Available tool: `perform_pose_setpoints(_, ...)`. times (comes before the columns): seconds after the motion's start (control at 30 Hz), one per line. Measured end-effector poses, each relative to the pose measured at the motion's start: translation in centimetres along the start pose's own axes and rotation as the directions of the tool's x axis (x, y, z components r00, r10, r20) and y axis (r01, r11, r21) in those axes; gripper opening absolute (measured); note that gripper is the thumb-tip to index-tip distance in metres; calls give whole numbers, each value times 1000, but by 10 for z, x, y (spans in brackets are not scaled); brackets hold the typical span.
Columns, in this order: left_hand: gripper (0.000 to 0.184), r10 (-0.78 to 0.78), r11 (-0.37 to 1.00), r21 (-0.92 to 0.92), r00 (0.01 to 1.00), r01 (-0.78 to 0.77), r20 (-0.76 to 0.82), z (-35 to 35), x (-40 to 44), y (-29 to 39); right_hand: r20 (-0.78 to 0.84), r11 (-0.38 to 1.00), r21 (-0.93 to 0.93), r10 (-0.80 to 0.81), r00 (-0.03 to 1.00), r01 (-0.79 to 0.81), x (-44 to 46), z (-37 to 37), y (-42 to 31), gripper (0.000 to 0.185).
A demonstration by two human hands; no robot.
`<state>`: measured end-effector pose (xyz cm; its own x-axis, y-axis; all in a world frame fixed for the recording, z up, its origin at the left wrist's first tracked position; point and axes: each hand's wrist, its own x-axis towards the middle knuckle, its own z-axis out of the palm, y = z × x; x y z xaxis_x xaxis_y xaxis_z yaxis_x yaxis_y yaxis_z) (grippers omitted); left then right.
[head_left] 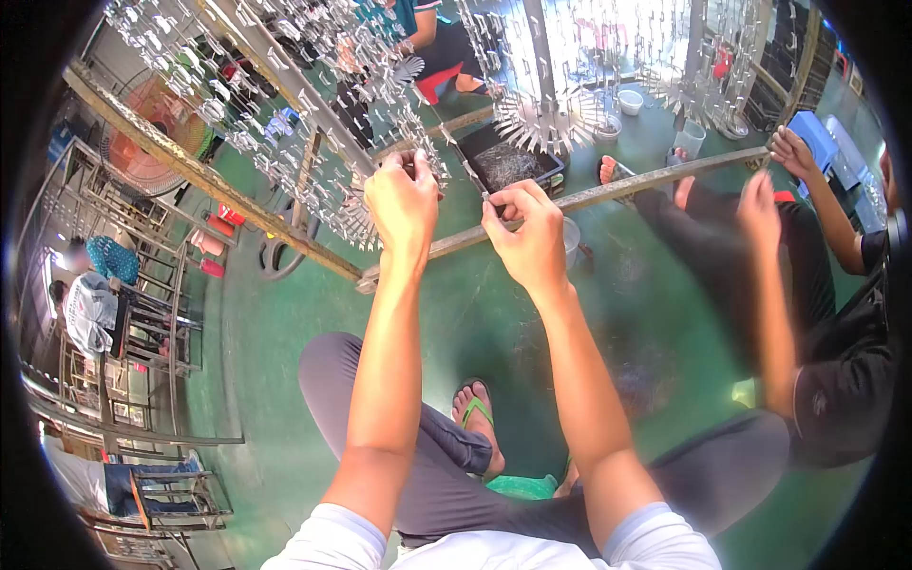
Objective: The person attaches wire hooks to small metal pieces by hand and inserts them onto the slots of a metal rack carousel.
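Observation:
My left hand (pixel 404 204) is raised at the near hanging rack, its fingers closed together beside the dangling small metal pieces (pixel 356 214). What those fingers hold is hidden. My right hand (pixel 532 233) is at a similar height, thumb and forefinger pinched on the lower end of a thin metal strand (pixel 467 169). That strand slants up and left toward the rack. Around the grey upright pole (pixel 328 119) hang many small shiny metal pieces in rows. Below my hands runs a worn frame bar (pixel 456 242).
A black tray (pixel 513 161) with fine metal pieces sits beyond the bar. At right, a co-worker's hand (pixel 760 209) is blurred, the other (pixel 790 152) near the bar's end. More racks (pixel 546 109) hang behind. A fan (pixel 152 133) and metal benches (pixel 152 323) stand left.

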<state>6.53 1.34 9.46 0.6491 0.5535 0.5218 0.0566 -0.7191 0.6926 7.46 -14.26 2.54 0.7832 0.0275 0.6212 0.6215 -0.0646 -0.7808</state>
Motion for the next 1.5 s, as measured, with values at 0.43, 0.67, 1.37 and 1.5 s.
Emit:
perform_pose_setpoints(0.43, 17, 301, 942, 192, 945, -275, -124, 14, 3, -14, 29, 1000, 22, 10, 1000, -10, -3, 5, -1, 11)
perform_pose_setpoints(0.67, 13, 468, 849, 353, 871, -394, -153, 22, 4, -8, 39, 999, 32, 24, 999, -25, -3, 2, 1, 13)
perform_pose_setpoints(1.37, 19, -53, 971, -237, 997, 38, -56, -10, -33, -12, 59, 999, 26, 30, 998, -31, 0, 0, 3, 10)
perform_pose_setpoints(1.5, 20, -24, 994, -112, 996, 14, -81, -28, -42, -27, 71, 999, 25, 22, 997, -24, 0, 0, 1, 9)
